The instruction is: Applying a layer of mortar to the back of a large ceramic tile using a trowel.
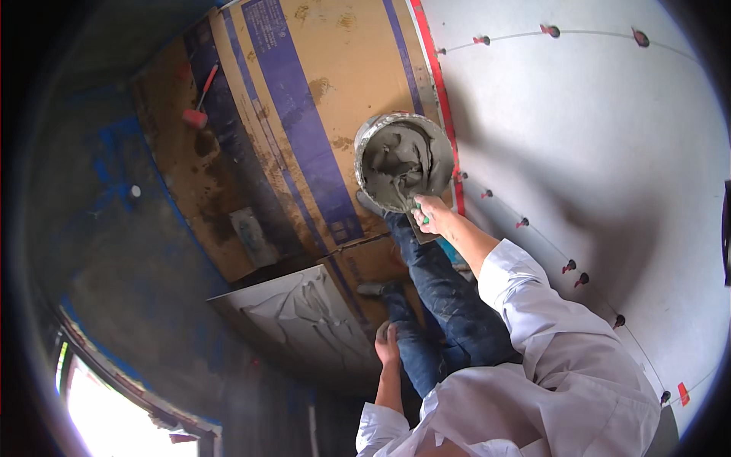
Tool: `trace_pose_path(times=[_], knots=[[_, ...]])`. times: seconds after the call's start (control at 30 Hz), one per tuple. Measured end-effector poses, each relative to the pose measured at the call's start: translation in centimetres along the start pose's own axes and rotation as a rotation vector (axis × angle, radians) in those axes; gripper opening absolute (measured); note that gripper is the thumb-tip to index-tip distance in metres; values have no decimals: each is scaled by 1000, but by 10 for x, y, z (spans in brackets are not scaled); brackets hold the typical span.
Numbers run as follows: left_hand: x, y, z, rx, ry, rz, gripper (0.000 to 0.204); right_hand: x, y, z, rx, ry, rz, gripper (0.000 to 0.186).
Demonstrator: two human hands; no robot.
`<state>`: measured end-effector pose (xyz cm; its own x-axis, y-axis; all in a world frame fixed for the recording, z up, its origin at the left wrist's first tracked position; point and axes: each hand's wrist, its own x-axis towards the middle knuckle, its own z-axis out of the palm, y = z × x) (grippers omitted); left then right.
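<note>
My right hand (pixel 432 214) is closed round the green handle of a trowel (pixel 424 233) at the near rim of a bucket (pixel 367 196). Thick grey mortar (pixel 396 156) fills much of the bucket, its surface folded and scooped. Part of the trowel's flat plate shows below my fingers, and the rest is hidden by my hand. My left hand (pixel 387 344) rests by my knee with loosely bent fingers and holds nothing that I can see. Beside it lies a large pale tile (pixel 263 297) with grey mortar smeared in uneven strokes over its face.
Stained cardboard (pixel 358 68) with purple stripes covers the floor. On it lie a red-headed mallet (pixel 196 118) and a grey flat float (pixel 253 236). Large white tiles (pixel 571 99) on the right have black and red levelling clips (pixel 569 266) along their joints. A bright window (pixel 114 411) is at lower left.
</note>
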<state>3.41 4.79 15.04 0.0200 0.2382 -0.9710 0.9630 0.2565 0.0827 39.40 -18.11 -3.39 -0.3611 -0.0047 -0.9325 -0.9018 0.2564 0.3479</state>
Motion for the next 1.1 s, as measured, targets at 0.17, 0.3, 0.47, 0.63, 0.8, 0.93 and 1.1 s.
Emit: trace_pose_path(times=[0.17,0.3,0.47,0.63,0.8,0.93,1.1], knots=[[-4,72,24,-31,-81,98,51,-4,5,34,456,-341,16,44],[-14,89,25,4,-48,90,51,-24,-3,90,762,-480,26,45],[-20,100,23,221,-99,61,45,-12,-61,90,1052,-647,-81,44],[-20,74,-23,177,12,31,37,-18,-99,77,1258,-799,-126,47],[-9,-13,-81,493,110,101,54,-35,-58,7,565,-476,-220,40],[4,-109,-108,505,153,-199,82,-89,-23,-25,-219,-128,-374,45],[27,-139,-26,586,15,-403,118,-104,-73,-39,-1471,464,-709,39]])
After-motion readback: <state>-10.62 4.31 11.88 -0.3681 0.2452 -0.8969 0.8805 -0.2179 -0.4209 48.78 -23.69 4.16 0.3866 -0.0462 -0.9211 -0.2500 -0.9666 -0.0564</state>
